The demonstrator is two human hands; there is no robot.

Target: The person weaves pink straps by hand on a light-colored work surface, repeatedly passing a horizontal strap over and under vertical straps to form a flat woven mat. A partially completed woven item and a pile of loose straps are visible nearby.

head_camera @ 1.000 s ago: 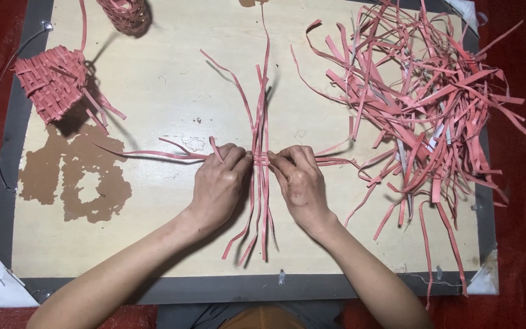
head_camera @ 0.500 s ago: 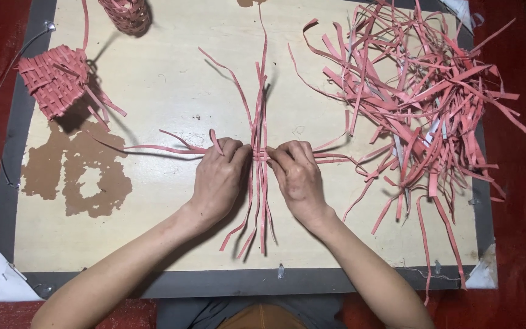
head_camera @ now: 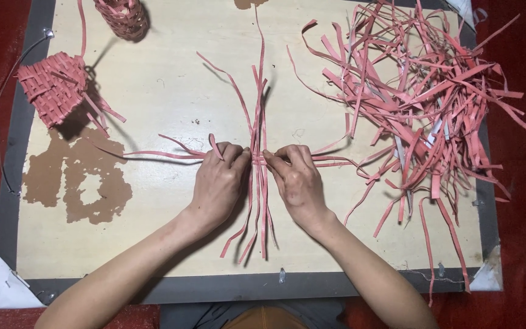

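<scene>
- Far left on the pale board — a small woven pink piece.
- Left hand pinches crossed pink strips at board centre.
- Right hand pinches the same crossing, fingertips nearly touching the left's.
- Right — a loose heap of pink strips.

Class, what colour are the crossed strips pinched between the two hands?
Pinkish red, the crossed strips match the loose pile; the head view shows it.

Packages, labels, signs, screens: none in view. The surface carries only loose and woven pink strips, with no packaging or printed matter.
</scene>
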